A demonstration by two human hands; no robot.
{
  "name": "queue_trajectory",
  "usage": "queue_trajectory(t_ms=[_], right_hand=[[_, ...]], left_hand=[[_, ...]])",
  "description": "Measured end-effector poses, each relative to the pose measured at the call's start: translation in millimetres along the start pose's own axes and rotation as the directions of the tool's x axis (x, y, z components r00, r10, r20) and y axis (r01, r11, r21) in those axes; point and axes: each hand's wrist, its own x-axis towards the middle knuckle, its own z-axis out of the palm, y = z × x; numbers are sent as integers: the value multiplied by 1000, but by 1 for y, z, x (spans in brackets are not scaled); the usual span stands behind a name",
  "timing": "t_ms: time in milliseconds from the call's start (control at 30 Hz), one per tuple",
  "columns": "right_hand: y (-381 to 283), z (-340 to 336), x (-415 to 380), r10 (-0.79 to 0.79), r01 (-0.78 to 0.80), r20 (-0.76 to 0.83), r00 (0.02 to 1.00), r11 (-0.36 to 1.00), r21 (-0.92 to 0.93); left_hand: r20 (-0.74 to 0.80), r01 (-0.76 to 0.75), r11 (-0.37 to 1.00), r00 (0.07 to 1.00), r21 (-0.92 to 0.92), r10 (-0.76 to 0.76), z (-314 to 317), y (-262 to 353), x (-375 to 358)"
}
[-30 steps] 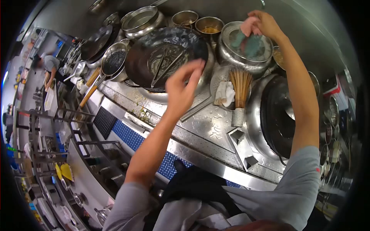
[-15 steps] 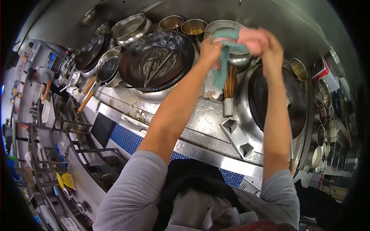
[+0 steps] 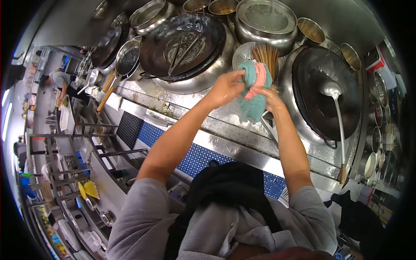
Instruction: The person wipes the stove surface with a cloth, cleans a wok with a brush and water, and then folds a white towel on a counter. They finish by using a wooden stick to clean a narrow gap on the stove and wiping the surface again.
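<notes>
Over the steel counter, between the two woks, I hold a bunched teal cloth (image 3: 252,107) with a pink cloth (image 3: 260,74) folded in with it. My left hand (image 3: 227,89) grips the bundle's left side, its fingers partly smeared by motion. On the right, my right hand (image 3: 271,99) is closed round the bundle from below. Part of the teal cloth hangs down between my hands. Just behind the cloths lie a bamboo wok brush (image 3: 266,54) and a perforated metal strainer (image 3: 242,53).
A dark wok (image 3: 151,56) with tongs-like metal rods stands left. The right wok (image 3: 314,71) holds a ladle (image 3: 339,115). Behind is a water-filled pot (image 3: 288,32). A handled strainer (image 3: 126,60) rests at left. Far left, another person (image 3: 60,82) stands by shelving.
Both hands have come down and nearer with the cloths, from over the back pot to above the counter. The cloths are now bunched closer together. My view has tilted.
</notes>
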Motion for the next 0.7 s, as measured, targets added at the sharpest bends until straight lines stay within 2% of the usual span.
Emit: queue_trajectory(t_ms=[33,67,100,133,167,233,267,367,400,500,533,567,600,700], right_hand=[[3,-9,0,51,-55,55,997,996,72],[-9,2,-11,53,-56,81,995,998,28],[-12,-1,-12,83,-84,213,974,996,-7],[-18,-7,-6,115,-104,343,932,993,-50],[-24,-9,-1,149,-115,468,871,988,-100],[-45,18,-2,216,-60,522,825,953,-298],[-52,28,0,241,-26,530,813,924,-381],[-56,44,2,304,75,528,793,811,-581],[-50,47,-4,258,-14,309,915,787,-617],[-48,53,2,210,168,449,869,727,-665],[-43,58,1,112,193,300,947,548,-814],[-37,67,-4,-23,162,164,986,345,-925],[-32,71,-7,-186,80,54,981,134,-988],[3,61,-1,-490,53,39,871,14,-999]], left_hand=[[-20,-202,974,979,106,205,-2,-5,-15],[46,-267,859,960,436,275,-2,4,-25],[129,-313,637,939,705,318,0,22,-34],[221,-333,331,917,883,333,0,32,-39],[243,-367,334,901,868,360,0,27,-37],[286,-441,336,861,833,420,-2,7,-13],[299,-506,341,809,792,506,-3,1,0],[374,-481,236,844,844,384,9,3,9],[334,-391,300,916,870,223,14,17,9],[270,-290,176,954,941,132,26,11,22],[211,-224,157,973,962,94,31,-2,30],[152,-158,136,987,978,55,35,-24,39],[93,-95,111,995,989,20,39,-25,45],[-12,73,180,948,981,-317,43,-5,57]])
